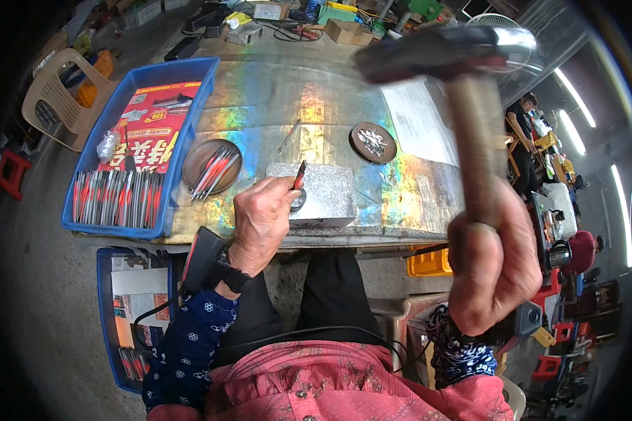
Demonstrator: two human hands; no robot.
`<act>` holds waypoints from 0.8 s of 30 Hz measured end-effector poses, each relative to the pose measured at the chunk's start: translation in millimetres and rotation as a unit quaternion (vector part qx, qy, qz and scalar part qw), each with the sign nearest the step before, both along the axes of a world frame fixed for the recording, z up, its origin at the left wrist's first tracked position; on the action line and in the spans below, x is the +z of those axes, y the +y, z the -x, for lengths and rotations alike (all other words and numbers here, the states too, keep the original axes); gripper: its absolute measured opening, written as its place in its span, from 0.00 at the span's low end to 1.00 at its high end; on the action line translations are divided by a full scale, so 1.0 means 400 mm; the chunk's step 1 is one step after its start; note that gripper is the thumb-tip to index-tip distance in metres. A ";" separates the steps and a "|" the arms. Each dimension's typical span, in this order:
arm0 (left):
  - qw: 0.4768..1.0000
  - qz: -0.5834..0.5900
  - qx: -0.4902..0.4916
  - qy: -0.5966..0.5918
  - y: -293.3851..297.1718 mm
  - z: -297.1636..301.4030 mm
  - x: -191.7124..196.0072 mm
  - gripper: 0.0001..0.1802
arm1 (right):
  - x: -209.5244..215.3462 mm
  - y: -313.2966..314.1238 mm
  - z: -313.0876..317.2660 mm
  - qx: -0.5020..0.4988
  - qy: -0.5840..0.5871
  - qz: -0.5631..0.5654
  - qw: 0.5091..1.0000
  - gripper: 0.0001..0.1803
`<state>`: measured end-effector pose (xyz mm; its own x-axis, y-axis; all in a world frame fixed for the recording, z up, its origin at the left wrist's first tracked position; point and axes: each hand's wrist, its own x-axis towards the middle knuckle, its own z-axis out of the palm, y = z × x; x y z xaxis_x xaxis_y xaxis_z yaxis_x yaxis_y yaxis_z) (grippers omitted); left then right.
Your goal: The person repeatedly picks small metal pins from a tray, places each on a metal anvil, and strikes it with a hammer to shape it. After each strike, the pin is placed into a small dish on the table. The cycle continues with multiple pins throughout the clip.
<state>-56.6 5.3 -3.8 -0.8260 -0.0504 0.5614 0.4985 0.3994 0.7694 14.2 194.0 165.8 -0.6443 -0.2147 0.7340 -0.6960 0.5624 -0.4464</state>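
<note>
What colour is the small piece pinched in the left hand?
Red with a dark tip, as far as the head view shows: small piece in the left hand.

Tight around the block, roomy further back

Open stretch of desk behind the metal block, reachable straight over the top. Left side crowded: brown dish of red sticks just beside the block, blue tray beyond it. Right side: small dish of nails and paper sheet. Raised hammer blocking the air above the right edge. Clutter of boxes along the far end.
</note>
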 end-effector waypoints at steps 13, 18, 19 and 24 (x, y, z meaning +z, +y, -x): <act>1.000 0.006 -0.008 -0.003 -0.007 0.003 -0.002 0.07 | -0.095 0.015 0.014 -0.043 -0.215 -0.063 0.974 0.13; 0.995 -0.085 -0.013 -0.055 -0.022 -0.005 0.002 0.08 | -0.171 0.035 0.015 -0.072 -0.174 -0.083 0.979 0.14; 0.993 -0.100 -0.016 -0.067 -0.035 -0.007 0.002 0.08 | -0.191 0.038 0.018 -0.081 -0.170 -0.080 0.979 0.14; 0.997 0.028 0.060 -0.029 -0.154 -0.019 0.002 0.16 | -0.282 0.051 0.030 -0.134 -0.109 -0.122 0.978 0.15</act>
<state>-48.9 -56.1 -2.9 -0.8474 -0.1200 0.5173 0.3998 0.4970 0.7702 2.2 214.5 52.9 -0.8364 -0.1683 0.5216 -0.4130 0.8192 -0.3980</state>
